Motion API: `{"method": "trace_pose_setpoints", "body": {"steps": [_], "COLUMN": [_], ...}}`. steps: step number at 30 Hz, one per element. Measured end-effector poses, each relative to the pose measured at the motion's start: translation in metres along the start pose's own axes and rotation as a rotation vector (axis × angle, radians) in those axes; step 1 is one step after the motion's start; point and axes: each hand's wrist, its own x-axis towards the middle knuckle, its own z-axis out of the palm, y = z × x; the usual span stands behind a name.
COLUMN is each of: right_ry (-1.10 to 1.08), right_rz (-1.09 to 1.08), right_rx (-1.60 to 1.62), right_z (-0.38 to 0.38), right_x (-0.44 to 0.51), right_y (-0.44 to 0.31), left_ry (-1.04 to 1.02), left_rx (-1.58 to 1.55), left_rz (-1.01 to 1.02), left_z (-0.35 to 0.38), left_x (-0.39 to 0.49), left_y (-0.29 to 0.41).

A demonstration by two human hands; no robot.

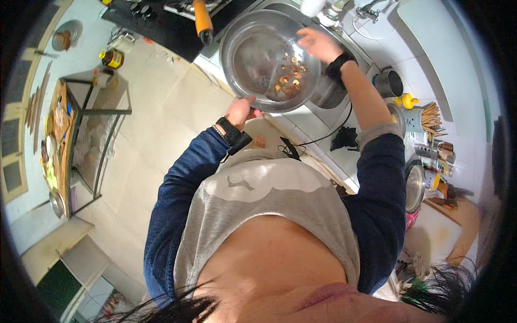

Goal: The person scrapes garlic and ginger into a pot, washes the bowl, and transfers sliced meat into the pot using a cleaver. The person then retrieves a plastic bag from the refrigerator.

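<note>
A large, shiny round basin [254,60] is tilted over the edge of the sink [329,91]. My left hand [241,110] grips its near rim, thumb on top and fingers underneath. Small brown and pale food pieces [291,78] lie in a loose patch on the right side of the basin's inside. What kind of food they are, I cannot tell. Blurred by motion, my right hand [319,44] hangs over the basin's right rim with its fingers apart and nothing visible in them. Each wrist wears a black band.
A pan's orange handle [202,22] juts from the black stove at left. The tap [367,14] is on the wall behind the sink. Along the right counter stand a metal pot [388,83], a chopstick holder [414,120] and a black cable [333,133]. A metal-framed table [107,112] stands left.
</note>
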Motion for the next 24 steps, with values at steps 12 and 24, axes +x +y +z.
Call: {"method": "trace_pose_setpoints", "body": {"steps": [12, 24], "right_ry": [-0.434, -0.609], "right_rz": [-0.387, -0.784], "right_rx": [-0.405, -0.648], "right_z": [0.159, 0.28], "right_x": [-0.087, -0.146], "right_y": [-0.089, -0.243], "left_ry": [0.083, 0.438], "left_rx": [-0.141, -0.451], "left_rz": [0.093, 0.176], "left_z": [-0.051, -0.139], "left_x": [-0.104, -0.246], "left_y": [-0.073, -0.184]}}
